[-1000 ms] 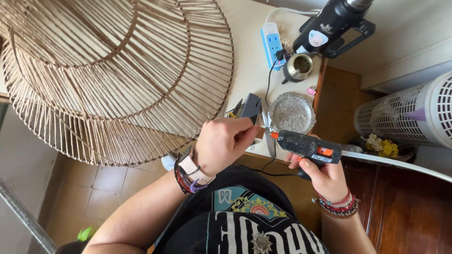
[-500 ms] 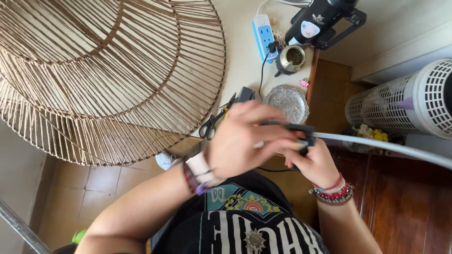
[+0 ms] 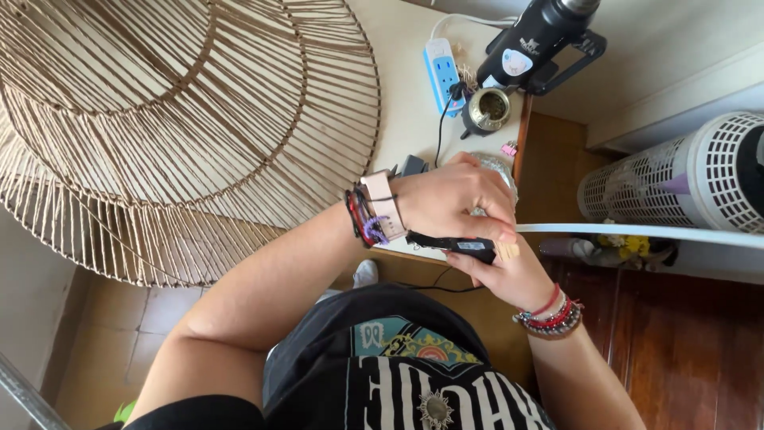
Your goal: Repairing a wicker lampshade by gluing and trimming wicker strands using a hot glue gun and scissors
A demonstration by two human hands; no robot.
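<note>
My right hand (image 3: 513, 279) grips a black glue gun (image 3: 458, 243) just in front of my chest, near the table's edge. My left hand (image 3: 454, 199) reaches across over it and hides most of the gun. Its fingertips press down on the near end of a long white strip (image 3: 637, 232) that runs off to the right. A watch and several bracelets sit on my left wrist, and beaded bracelets on my right. The gun's black cord (image 3: 439, 127) leads up to a blue and white power strip (image 3: 442, 70).
A large woven rattan lampshade frame (image 3: 159, 119) fills the left of the white table (image 3: 406, 119). At the back stand a black heat gun (image 3: 541, 36) and a small metal cup (image 3: 487, 108). A glass bowl (image 3: 501, 166) shows behind my left hand. A white perforated cylinder (image 3: 684, 171) lies at right.
My left hand has moved right across the glue gun and now covers it. The white strip has come into view at right, with my fingers on its end.
</note>
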